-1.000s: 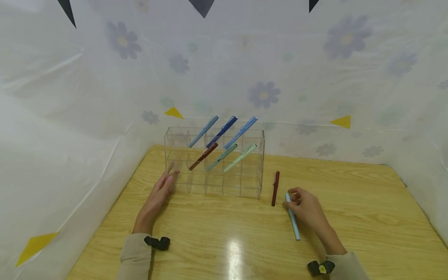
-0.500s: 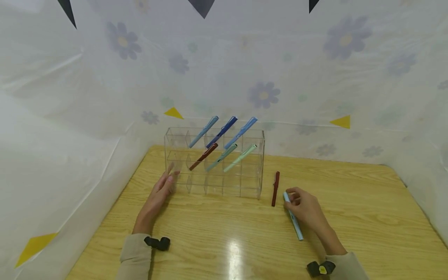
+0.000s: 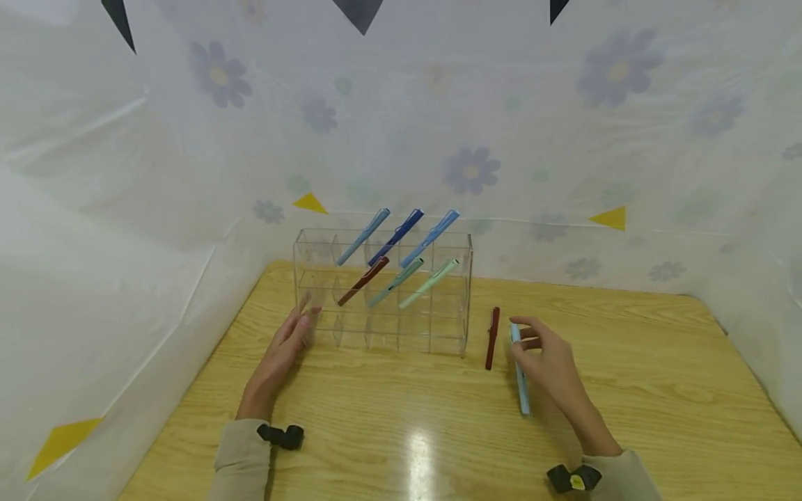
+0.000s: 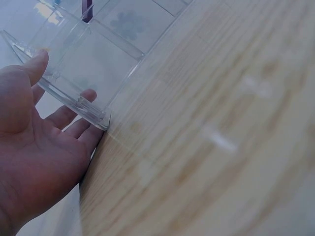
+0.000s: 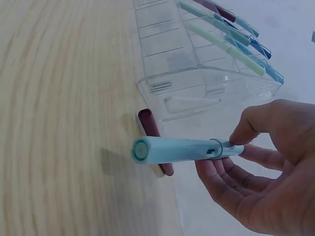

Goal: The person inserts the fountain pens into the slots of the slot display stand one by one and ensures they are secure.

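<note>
My right hand [image 3: 553,365] pinches a light blue pen [image 3: 523,386] by its capped upper half, between thumb and fingers. In the right wrist view the pen [image 5: 179,149] is raised off the table, its lower end towards the camera. Just left of it a dark red pen [image 3: 492,339] lies on the table. My left hand [image 3: 280,351] holds the left end of a clear acrylic pen rack [image 3: 413,342], with its thumb at the front; some fingers show through the plastic. Several pens lean in the rack's upper two tiers, among them a dark blue pen [image 3: 396,237] and a pale green pen [image 3: 429,283].
The wooden table [image 3: 376,417] has its back edge against a flower-printed sheet [image 3: 401,125]. Yellow triangles [image 3: 608,218] and dark ones mark the sheet. Black wrist cameras [image 3: 282,436] sit at both cuffs.
The right hand has raised the light blue pen and turned it more upright; its lower end has moved up and left. The left hand and the rack stay in place.
</note>
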### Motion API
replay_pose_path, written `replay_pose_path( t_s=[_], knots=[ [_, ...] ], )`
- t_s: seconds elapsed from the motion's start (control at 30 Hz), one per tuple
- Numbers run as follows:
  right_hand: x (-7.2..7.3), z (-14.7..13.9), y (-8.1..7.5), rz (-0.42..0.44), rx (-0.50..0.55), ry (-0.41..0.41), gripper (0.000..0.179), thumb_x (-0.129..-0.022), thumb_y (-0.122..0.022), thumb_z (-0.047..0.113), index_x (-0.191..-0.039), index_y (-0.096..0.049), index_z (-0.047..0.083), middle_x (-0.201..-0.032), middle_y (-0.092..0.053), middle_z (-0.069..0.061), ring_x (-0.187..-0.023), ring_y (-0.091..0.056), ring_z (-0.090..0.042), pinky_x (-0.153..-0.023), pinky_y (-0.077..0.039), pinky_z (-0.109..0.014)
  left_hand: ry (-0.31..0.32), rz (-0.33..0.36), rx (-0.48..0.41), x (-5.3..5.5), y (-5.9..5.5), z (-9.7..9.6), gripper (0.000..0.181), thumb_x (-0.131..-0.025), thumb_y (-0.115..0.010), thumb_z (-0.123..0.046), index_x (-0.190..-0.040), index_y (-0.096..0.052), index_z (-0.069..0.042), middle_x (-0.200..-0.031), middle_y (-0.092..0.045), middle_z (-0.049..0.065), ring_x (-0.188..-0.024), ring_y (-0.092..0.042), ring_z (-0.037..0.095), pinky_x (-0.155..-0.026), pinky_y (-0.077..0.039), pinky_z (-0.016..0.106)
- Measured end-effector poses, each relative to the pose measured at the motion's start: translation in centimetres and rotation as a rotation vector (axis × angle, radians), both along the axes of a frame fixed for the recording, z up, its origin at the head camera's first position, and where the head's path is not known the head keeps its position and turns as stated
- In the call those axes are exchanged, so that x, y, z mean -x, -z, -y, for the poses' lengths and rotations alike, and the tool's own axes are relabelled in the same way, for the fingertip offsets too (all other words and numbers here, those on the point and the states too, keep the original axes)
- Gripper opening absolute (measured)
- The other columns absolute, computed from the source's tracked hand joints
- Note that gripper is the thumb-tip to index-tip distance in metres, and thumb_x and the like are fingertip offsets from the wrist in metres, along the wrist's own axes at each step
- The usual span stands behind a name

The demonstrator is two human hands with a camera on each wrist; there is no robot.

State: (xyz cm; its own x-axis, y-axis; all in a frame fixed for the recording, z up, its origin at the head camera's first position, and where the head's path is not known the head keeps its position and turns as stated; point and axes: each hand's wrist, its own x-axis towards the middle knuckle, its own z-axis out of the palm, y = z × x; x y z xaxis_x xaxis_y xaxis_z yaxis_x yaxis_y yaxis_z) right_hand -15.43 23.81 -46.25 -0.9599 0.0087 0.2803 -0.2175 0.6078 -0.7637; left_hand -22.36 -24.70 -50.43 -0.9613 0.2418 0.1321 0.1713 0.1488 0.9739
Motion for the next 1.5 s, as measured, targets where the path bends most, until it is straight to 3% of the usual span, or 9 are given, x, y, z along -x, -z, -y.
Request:
replay_pose_path(
  t_s=[0.27,0.5,0.73,1.0,1.13,1.37,1.5],
  knots=[
    [0.2,1.0,-1.1,-0.153,0.063,-0.005,0.035,-0.094,-0.07,0.002,-0.129,-0.067,0.007,-0.107,-0.072,-0.013,-0.089,-0.073,-0.025,-0.068,-0.056,-0.023,-0.005,-0.002,0.001,0.1,0.2,0.1,0.054,-0.114,-0.033,-0.036,-0.166,-0.016,-0.033,-0.162,-0.034,0.018,-0.155,-0.015,0.032,-0.118,-0.011,0.061],
    [0.8,2.3,-2.1,-0.19,0.297,-0.151,0.034,-0.095,-0.071,-0.003,-0.128,-0.066,0.001,-0.108,-0.066,-0.019,-0.089,-0.074,-0.025,-0.067,-0.06,-0.032,-0.004,-0.008,0.012,0.0,0.2,0.3,0.054,-0.114,-0.032,-0.037,-0.165,-0.016,-0.035,-0.163,-0.034,0.017,-0.154,-0.017,0.033,-0.118,-0.013,0.062],
    [1.1,4.5,-3.7,-0.256,0.283,-0.133,0.032,-0.091,-0.07,-0.012,-0.122,-0.068,-0.003,-0.101,-0.069,-0.021,-0.086,-0.069,-0.018,-0.069,-0.059,-0.026,0.008,-0.015,0.006,0.1,0.2,0.3,0.053,-0.115,-0.032,-0.035,-0.166,-0.015,-0.035,-0.163,-0.033,0.018,-0.154,-0.018,0.035,-0.118,-0.012,0.063],
    [2.0,6.9,-4.6,-0.235,0.401,-0.175,0.028,-0.093,-0.072,-0.005,-0.12,-0.069,-0.001,-0.099,-0.07,-0.016,-0.087,-0.069,-0.017,-0.065,-0.058,-0.027,0.002,-0.015,0.019,0.0,0.3,0.3,0.054,-0.115,-0.032,-0.036,-0.166,-0.015,-0.035,-0.163,-0.034,0.017,-0.154,-0.018,0.034,-0.118,-0.012,0.064],
    [2.7,8.1,-4.8,-0.228,0.496,-0.219,0.028,-0.094,-0.073,-0.002,-0.121,-0.068,0.001,-0.102,-0.07,-0.019,-0.09,-0.07,-0.02,-0.069,-0.06,-0.036,0.0,-0.011,0.024,-0.1,0.3,0.3,0.054,-0.114,-0.032,-0.036,-0.166,-0.015,-0.034,-0.163,-0.034,0.016,-0.154,-0.018,0.034,-0.118,-0.011,0.061],
    [3.3,10.6,-6.4,-0.279,0.555,-0.24,0.027,-0.093,-0.071,-0.009,-0.119,-0.067,-0.005,-0.103,-0.069,-0.024,-0.087,-0.07,-0.033,-0.071,-0.06,-0.042,0.003,-0.009,0.03,0.0,0.3,0.2,0.054,-0.114,-0.032,-0.038,-0.165,-0.016,-0.037,-0.163,-0.034,0.015,-0.154,-0.019,0.033,-0.119,-0.012,0.06],
    [4.0,11.6,-6.6,-0.276,0.602,-0.252,0.028,-0.093,-0.07,-0.009,-0.12,-0.064,-0.008,-0.104,-0.068,-0.024,-0.088,-0.07,-0.034,-0.073,-0.059,-0.045,0.003,-0.005,0.021,-0.1,0.2,0.0,0.054,-0.114,-0.032,-0.038,-0.165,-0.016,-0.037,-0.163,-0.034,0.014,-0.154,-0.02,0.032,-0.119,-0.013,0.059]
  ],
)
